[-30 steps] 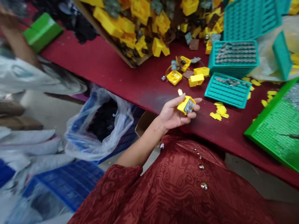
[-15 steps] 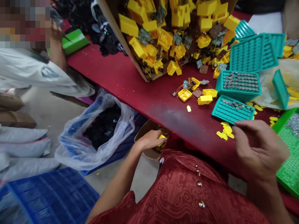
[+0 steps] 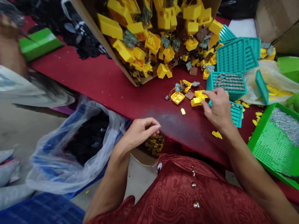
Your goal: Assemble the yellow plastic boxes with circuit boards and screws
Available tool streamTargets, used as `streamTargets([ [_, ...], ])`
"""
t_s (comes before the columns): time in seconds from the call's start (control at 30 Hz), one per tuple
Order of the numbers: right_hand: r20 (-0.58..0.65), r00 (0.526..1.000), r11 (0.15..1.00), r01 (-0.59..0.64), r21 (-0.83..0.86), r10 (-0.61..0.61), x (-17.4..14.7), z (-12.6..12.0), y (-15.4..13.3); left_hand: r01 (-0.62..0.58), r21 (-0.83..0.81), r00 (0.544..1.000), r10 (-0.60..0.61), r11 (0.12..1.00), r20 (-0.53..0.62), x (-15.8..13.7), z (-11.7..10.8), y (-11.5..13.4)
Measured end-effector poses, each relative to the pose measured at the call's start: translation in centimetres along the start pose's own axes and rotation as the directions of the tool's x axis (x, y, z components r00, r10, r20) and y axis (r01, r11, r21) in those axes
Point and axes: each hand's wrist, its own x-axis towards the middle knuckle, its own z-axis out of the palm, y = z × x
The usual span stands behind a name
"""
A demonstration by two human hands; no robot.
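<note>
My left hand (image 3: 141,132) hovers at the table's front edge, fingers curled and thumb tip close to the index finger; nothing shows between them. Below it, a cardboard box (image 3: 146,158) holds many small yellow and dark parts. Over on the table, my right hand (image 3: 219,109) has its thumb and index finger at the right end of a yellow plastic case (image 3: 197,101). A second yellow case touches it from behind. To their left lies an opened yellow case (image 3: 177,97) with wires and a brown board. My right hand partly covers a teal tray (image 3: 237,115) of button cells.
A large carton (image 3: 102,37) of wired yellow cases tips toward me. Stacked teal trays (image 3: 226,93) and a green basket (image 3: 268,149) of metal pieces stand on the right. A bagged blue crate (image 3: 44,158) sits lower left; a co-worker's arm (image 3: 11,49) reaches in upper left.
My left hand has risen out of the cardboard box, and the yellow piece it held is gone from its fingers. My right hand has moved left from the teal tray to the yellow cases.
</note>
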Motion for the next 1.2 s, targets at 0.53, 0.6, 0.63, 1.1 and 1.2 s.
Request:
streamTargets([
  [0.53,0.081,0.968,0.909,0.193,0.37,-0.238,-5.2,-4.8,-6.1,0.234,-0.892,0.97,-0.027,0.388,0.243,3.9,10.3,3.1],
  [0.6,0.149,0.956,0.878,0.162,0.45,-0.252,-5.6,-5.7,-6.4,0.237,-0.864,0.97,-0.058,0.445,0.236,2.8,9.8,2.7],
  [0.63,0.177,0.954,0.871,0.133,0.473,-0.242,-5.6,-5.9,-6.1,0.245,-0.846,0.968,-0.074,0.474,0.239,2.3,9.4,2.5],
  [1.1,0.462,0.865,0.957,0.068,0.282,-0.197,-3.0,1.3,-1.9,0.27,-0.719,0.962,-0.148,0.64,0.23,1.6,6.8,2.0],
  [1.2,0.464,0.855,0.95,0.098,0.298,-0.233,-3.0,1.1,-1.7,0.287,-0.73,0.957,-0.158,0.621,0.242,1.8,6.6,2.1],
])
